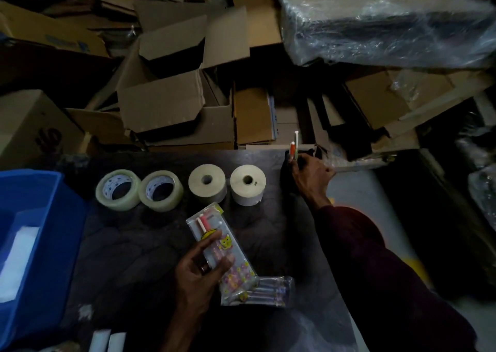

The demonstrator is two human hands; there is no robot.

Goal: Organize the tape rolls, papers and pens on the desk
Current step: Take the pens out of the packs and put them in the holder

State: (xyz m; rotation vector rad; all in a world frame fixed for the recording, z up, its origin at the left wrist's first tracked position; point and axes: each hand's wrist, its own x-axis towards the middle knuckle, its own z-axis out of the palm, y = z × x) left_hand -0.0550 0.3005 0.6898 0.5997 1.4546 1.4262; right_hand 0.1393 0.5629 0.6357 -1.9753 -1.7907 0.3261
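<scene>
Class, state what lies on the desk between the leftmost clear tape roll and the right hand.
Head view: a second clear tape roll, then two beige rolls, side by side in a row.

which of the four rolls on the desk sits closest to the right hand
The far-right beige roll with the small core hole, beside the right hand; the other beige roll and both clear tape rolls lie further left.

Clear tape rolls show white cores with bluish print; the paper rolls are cream. The transparent pen packet bears a yellow cat and pink-yellow flowers. The pens are red and white, the bin blue, the sleeve perhaps dark maroon.
</scene>
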